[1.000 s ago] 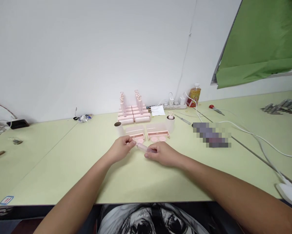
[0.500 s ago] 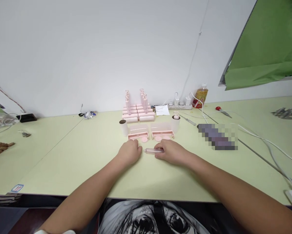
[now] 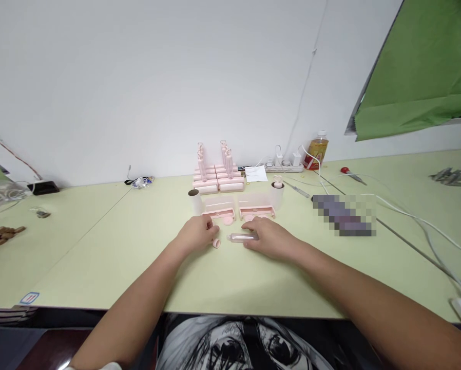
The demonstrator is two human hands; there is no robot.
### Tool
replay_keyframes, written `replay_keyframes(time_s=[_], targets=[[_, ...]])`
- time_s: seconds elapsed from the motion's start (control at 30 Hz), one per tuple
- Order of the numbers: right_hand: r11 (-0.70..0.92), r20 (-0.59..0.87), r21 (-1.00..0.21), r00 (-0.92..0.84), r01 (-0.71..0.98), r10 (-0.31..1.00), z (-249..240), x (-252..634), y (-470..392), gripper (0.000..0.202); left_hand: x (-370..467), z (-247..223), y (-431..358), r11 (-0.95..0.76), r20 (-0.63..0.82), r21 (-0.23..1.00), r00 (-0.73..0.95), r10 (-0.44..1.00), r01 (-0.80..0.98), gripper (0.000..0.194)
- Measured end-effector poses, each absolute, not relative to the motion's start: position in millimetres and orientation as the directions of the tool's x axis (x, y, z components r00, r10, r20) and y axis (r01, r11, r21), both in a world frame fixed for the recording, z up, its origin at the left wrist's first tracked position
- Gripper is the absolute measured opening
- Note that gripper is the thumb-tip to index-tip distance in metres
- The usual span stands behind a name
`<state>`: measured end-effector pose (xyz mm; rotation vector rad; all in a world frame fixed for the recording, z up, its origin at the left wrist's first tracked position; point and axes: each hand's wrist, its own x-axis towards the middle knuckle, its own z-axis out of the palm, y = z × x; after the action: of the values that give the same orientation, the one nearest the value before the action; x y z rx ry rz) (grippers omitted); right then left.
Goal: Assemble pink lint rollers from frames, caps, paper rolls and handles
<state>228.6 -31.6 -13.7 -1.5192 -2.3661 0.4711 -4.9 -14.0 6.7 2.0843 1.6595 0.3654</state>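
Note:
A clear tube with a narrow tip at its left end lies on the table. My right hand is around its right end, thumb and fingers apart, the forefinger lifted off the tube. To the left, my left hand rests low over the table with fingers bent and slightly apart. Beside its thumb lies a small pink ring-shaped cap. Beyond the hands are two pink trays with clear covers and flat pink discs in front; my fingers partly hide some discs.
White cylinders stand beside the trays, the right one holding a pink piece. Several finished-looking pink boxes and upright tubes stand by the wall. A power strip, bottle, screwdriver and cables lie to the right.
My left hand has moved left, and the small pink cap has come into view beside it. My right forefinger has lifted from the tube, which stays almost in place.

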Motion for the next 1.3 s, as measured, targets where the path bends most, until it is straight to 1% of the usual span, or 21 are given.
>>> replay_keyframes(time_s=[0.07, 0.2, 0.37, 0.53, 0.67, 0.77, 0.83, 0.9, 0.97, 1.03, 1.1, 1.17, 1.3], targets=[[0.387, 0.064, -0.431, -0.400, 0.815, 0.914, -12.7, 228.0, -32.5, 0.042, -6.8, 10.1, -14.1, -0.166, -0.086, 0.540, 0.250, 0.965, 0.825, 0.024], [0.390, 0.085, -0.456, -0.397, 0.800, 0.914, -12.2, 226.9, -33.4, 0.043, -10.0, 13.9, -13.2, -0.178, -0.075, 0.570, 0.266, 0.961, 0.802, 0.026], [0.415, 0.116, -0.470, -0.411, 0.779, 0.904, -14.3, 227.2, -33.0, 0.042, -14.1, 13.6, -12.1, -0.229, -0.126, 0.605, 0.376, 0.918, 0.763, 0.026], [0.420, 0.106, -0.468, -0.422, 0.777, 0.900, -13.7, 226.6, -32.7, 0.042, -2.1, 4.3, -16.9, -0.264, -0.140, 0.641, 0.449, 0.883, 0.720, 0.014], [0.425, 0.101, -0.471, -0.431, 0.773, 0.897, -12.3, 225.7, -32.6, 0.040, 13.4, -4.1, -21.7, -0.270, -0.078, 0.656, 0.419, 0.904, 0.705, 0.008], [0.428, 0.108, -0.484, -0.433, 0.763, 0.895, -12.9, 226.0, -32.3, 0.040, 13.3, -3.8, -19.4, -0.296, 0.000, 0.660, 0.395, 0.919, 0.690, 0.010], [0.431, 0.116, -0.493, -0.434, 0.756, 0.894, -13.9, 226.4, -32.0, 0.041, 7.7, 0.6, -17.1, -0.335, 0.052, 0.669, 0.408, 0.912, 0.664, 0.013], [0.433, 0.126, -0.491, -0.430, 0.756, 0.894, -14.8, 226.7, -31.9, 0.041, 2.4, 6.7, -18.0, -0.402, 0.050, 0.686, 0.511, 0.858, 0.606, 0.014], [0.432, 0.132, -0.490, -0.425, 0.757, 0.895, -15.1, 226.6, -32.0, 0.041, 1.2, 12.1, -23.8, -0.434, -0.041, 0.717, 0.655, 0.755, 0.545, 0.018], [0.430, 0.139, -0.497, -0.420, 0.754, 0.897, -14.8, 226.2, -32.1, 0.041, 5.4, 14.8, -33.2, -0.438, -0.145, 0.727, 0.742, 0.654, 0.529, 0.027], [0.428, 0.150, -0.512, -0.412, 0.745, 0.899, -14.5, 225.8, -31.9, 0.040, 13.0, 14.1, -42.4, -0.480, -0.167, 0.699, 0.774, 0.610, 0.529, 0.028], [0.424, 0.169, -0.526, -0.398, 0.737, 0.902, -14.2, 225.7, -31.3, 0.037, 19.5, 11.3, -47.6, -0.542, -0.129, 0.661, 0.790, 0.599, 0.519, 0.024], [0.449, 0.229, -0.538, -0.389, 0.714, 0.892, -14.0, 225.8, -30.3, 0.031, 18.6, 8.5, -43.1, -0.524, -0.079, 0.668, 0.750, 0.656, 0.529, 0.027]])
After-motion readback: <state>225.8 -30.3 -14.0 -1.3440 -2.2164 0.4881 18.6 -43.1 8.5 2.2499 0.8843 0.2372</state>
